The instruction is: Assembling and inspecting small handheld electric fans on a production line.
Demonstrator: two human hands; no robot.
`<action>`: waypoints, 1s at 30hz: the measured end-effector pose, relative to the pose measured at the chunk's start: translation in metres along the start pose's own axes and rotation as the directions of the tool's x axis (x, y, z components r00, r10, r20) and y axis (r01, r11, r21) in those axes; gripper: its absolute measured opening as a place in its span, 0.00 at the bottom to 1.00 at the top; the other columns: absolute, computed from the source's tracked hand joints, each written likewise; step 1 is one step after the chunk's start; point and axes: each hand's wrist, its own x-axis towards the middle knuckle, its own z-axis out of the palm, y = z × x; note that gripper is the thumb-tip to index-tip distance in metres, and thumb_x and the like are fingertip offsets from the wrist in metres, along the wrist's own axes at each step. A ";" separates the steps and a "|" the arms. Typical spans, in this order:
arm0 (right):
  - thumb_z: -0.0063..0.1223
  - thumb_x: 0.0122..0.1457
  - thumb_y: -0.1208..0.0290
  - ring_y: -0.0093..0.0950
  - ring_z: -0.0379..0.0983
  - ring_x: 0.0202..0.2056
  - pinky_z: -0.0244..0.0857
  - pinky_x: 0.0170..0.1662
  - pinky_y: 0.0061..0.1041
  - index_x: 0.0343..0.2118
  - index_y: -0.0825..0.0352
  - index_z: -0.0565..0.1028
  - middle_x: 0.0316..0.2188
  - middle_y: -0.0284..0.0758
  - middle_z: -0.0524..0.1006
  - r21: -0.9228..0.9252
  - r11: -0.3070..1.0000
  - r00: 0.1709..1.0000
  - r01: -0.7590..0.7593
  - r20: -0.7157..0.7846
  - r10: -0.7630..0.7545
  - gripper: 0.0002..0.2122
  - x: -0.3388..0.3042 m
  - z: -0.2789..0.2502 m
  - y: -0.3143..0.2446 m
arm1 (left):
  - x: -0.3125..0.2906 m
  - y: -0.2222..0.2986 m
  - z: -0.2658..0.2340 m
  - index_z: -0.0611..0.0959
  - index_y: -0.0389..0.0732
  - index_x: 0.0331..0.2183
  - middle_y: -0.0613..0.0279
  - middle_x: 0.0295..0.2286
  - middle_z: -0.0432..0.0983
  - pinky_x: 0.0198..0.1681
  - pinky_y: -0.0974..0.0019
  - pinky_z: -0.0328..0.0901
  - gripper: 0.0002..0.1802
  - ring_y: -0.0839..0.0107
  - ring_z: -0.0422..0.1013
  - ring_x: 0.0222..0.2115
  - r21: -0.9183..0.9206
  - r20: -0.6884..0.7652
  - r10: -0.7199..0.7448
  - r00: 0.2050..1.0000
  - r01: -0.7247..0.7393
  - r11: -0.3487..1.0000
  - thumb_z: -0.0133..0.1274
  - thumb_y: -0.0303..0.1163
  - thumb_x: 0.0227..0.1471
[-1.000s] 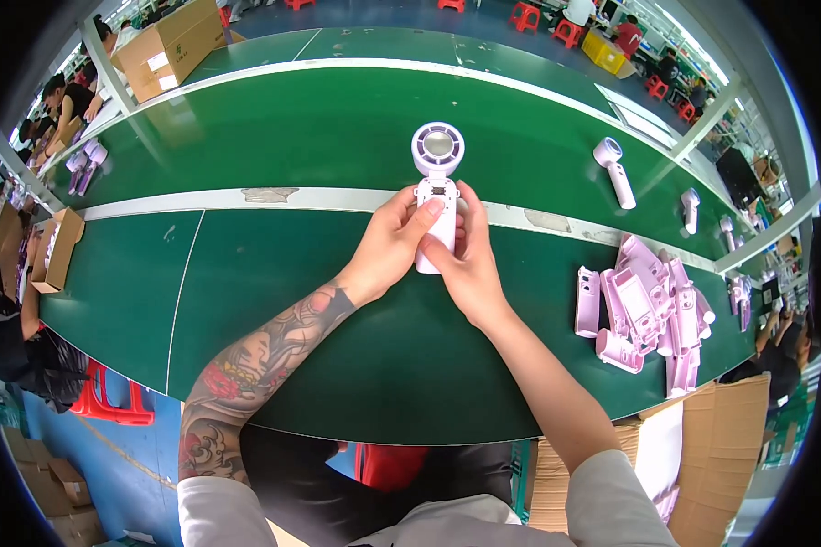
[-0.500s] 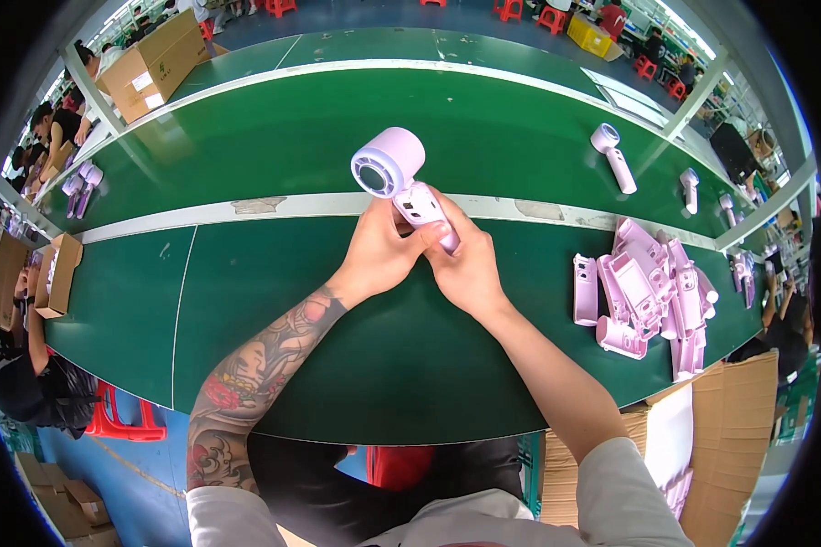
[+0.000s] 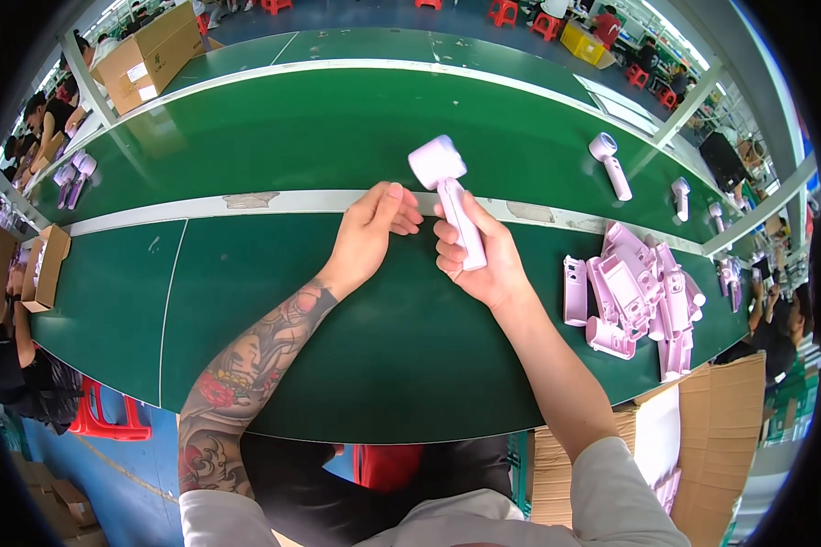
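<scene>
My right hand point(image 3: 483, 251) is wrapped round the handle of a pale purple handheld fan point(image 3: 462, 219). The fan stands tilted, its round head up and slightly blurred, over the white strip of the green workbench. My left hand point(image 3: 371, 228) is just left of the fan, apart from it, holding nothing, its fingers loosely bent and spread. To the right of my right forearm lies a heap of pale purple plastic handle shells point(image 3: 634, 292). Another handheld fan point(image 3: 610, 166) rests on the far green surface at the right.
Smaller handheld fans point(image 3: 681, 198) lie farther right, and more fans point(image 3: 75, 177) at the far left. A cardboard box point(image 3: 46, 267) holding pieces is at the left edge; a larger carton point(image 3: 149, 59) stands back left. White posts point(image 3: 693, 100) frame the bench. Co-workers sit at both sides.
My left hand has let go of the fan and moved slightly away. My right hand now holds the fan alone, turned over so the fan head leans the other way and its smooth side shows.
</scene>
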 end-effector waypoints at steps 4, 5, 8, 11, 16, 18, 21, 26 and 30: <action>0.47 0.67 0.55 0.20 0.62 0.17 0.59 0.22 0.19 0.41 0.68 0.73 0.23 0.31 0.73 -0.191 0.980 0.994 0.058 -0.081 -0.074 0.17 -0.004 0.002 -0.004 | -0.002 0.002 -0.003 0.76 0.34 0.37 0.57 0.29 0.78 0.38 0.68 0.69 0.24 0.71 0.74 0.30 0.018 0.001 -0.001 1.000 0.001 1.000 0.37 0.46 0.69; 0.47 0.67 0.55 0.20 0.62 0.17 0.59 0.22 0.19 0.41 0.68 0.73 0.23 0.31 0.73 -0.195 0.979 0.994 0.059 -0.082 -0.076 0.17 -0.004 0.003 -0.004 | -0.002 0.003 -0.002 0.76 0.34 0.37 0.57 0.29 0.78 0.38 0.68 0.69 0.24 0.71 0.74 0.30 0.027 -0.001 -0.005 1.000 0.005 1.000 0.37 0.46 0.69; 0.48 0.67 0.57 0.19 0.64 0.18 0.62 0.22 0.20 0.45 0.67 0.72 0.26 0.33 0.75 -0.178 0.980 0.995 0.084 -0.030 -0.090 0.16 -0.004 0.007 -0.004 | -0.001 0.002 0.000 0.76 0.34 0.37 0.57 0.29 0.78 0.38 0.68 0.69 0.23 0.71 0.74 0.29 0.041 0.003 -0.012 1.000 0.012 0.999 0.37 0.45 0.69; 0.48 0.66 0.58 0.21 0.68 0.20 0.65 0.24 0.21 0.49 0.67 0.71 0.30 0.35 0.76 -0.148 0.986 0.995 0.074 -0.062 -0.084 0.17 -0.005 0.018 -0.001 | -0.002 -0.001 0.001 0.76 0.34 0.37 0.57 0.29 0.78 0.37 0.68 0.69 0.23 0.71 0.74 0.30 0.013 -0.002 -0.002 1.000 0.002 1.000 0.38 0.44 0.69; 0.49 0.66 0.63 0.27 0.76 0.32 0.72 0.36 0.24 0.58 0.69 0.64 0.41 0.41 0.76 -0.019 0.998 0.949 -0.062 0.309 0.065 0.21 0.001 -0.019 -0.017 | 0.000 0.003 0.001 0.77 0.34 0.37 0.58 0.29 0.78 0.37 0.69 0.69 0.21 0.71 0.74 0.30 0.034 0.005 0.001 1.000 -0.001 0.999 0.38 0.42 0.69; 0.49 0.66 0.66 0.28 0.76 0.36 0.72 0.40 0.25 0.59 0.69 0.63 0.43 0.41 0.76 -0.161 0.982 0.987 0.095 0.148 -0.071 0.22 0.005 -0.020 -0.017 | 0.000 0.001 0.002 0.77 0.34 0.37 0.58 0.29 0.78 0.37 0.69 0.69 0.21 0.72 0.74 0.30 0.044 0.007 -0.012 1.000 0.012 0.999 0.38 0.41 0.69; 0.50 0.66 0.70 0.30 0.75 0.44 0.71 0.49 0.28 0.61 0.71 0.62 0.46 0.43 0.75 -0.470 0.836 0.915 0.284 -0.128 -0.382 0.23 0.009 -0.014 -0.005 | -0.004 -0.001 0.000 0.77 0.34 0.37 0.58 0.29 0.78 0.38 0.69 0.69 0.20 0.72 0.74 0.30 0.061 0.009 -0.030 1.000 0.029 0.998 0.39 0.41 0.69; 0.49 0.63 0.78 0.29 0.74 0.47 0.69 0.54 0.27 0.58 0.74 0.66 0.47 0.42 0.76 -0.560 0.737 0.783 0.380 -0.230 -0.578 0.20 0.011 -0.020 -0.003 | 0.000 0.003 0.002 0.77 0.34 0.37 0.59 0.29 0.78 0.37 0.70 0.69 0.19 0.73 0.74 0.30 0.091 0.016 -0.008 1.000 0.006 0.996 0.40 0.40 0.68; 0.45 0.63 0.81 0.27 0.76 0.41 0.71 0.48 0.26 0.52 0.72 0.72 0.42 0.39 0.77 -0.708 0.662 0.881 0.248 -0.119 -0.457 0.15 0.012 -0.014 0.010 | -0.004 -0.001 -0.002 0.77 0.34 0.37 0.59 0.29 0.78 0.37 0.70 0.69 0.18 0.73 0.74 0.30 0.096 0.015 -0.011 1.000 0.010 0.995 0.40 0.39 0.68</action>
